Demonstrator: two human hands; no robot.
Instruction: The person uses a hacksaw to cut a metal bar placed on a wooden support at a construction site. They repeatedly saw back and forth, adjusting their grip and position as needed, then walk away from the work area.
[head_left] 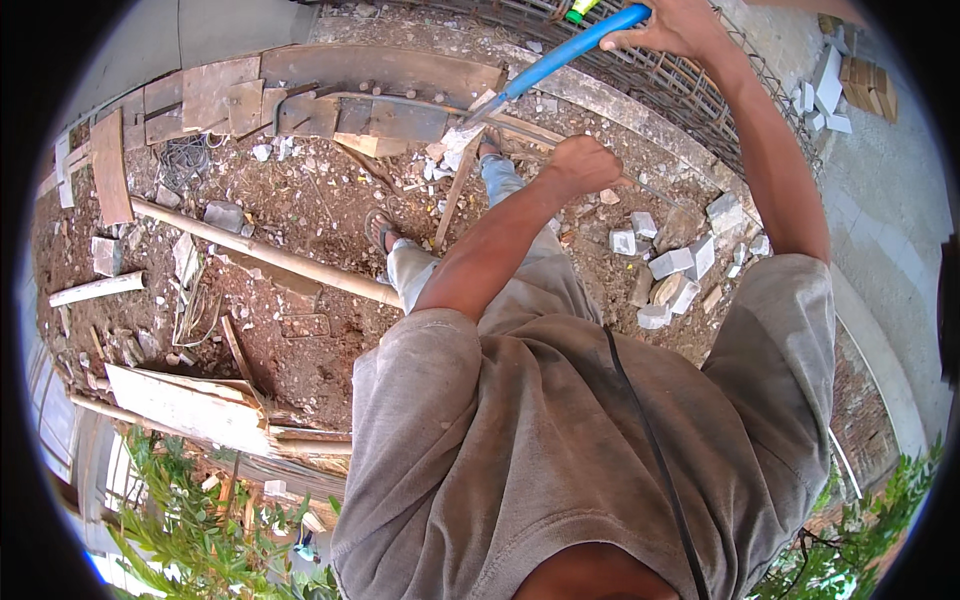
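Note:
My right hand [675, 28] is closed on the upper end of a long blue bar [570, 55], at the top of the view. The bar slants down to the left, and its lower end meets a thin steel rod [405, 99] beside a chunk of pale rubble. My left hand [583, 166] makes a fist round a rod [655, 191], which shows again to its right. Whether both stretches are one rod, I cannot tell. A bright green thing [580, 10] sits just left of my right hand, partly cut off by the frame.
Steel rebar cages [690, 85] lie at the upper right. Boards [380, 68] line the far side. A bamboo pole [265, 250] crosses the rubble-strewn soil left of my sandalled feet. Broken blocks [672, 263] are heaped on the right; a white board [185, 400] lies at the lower left.

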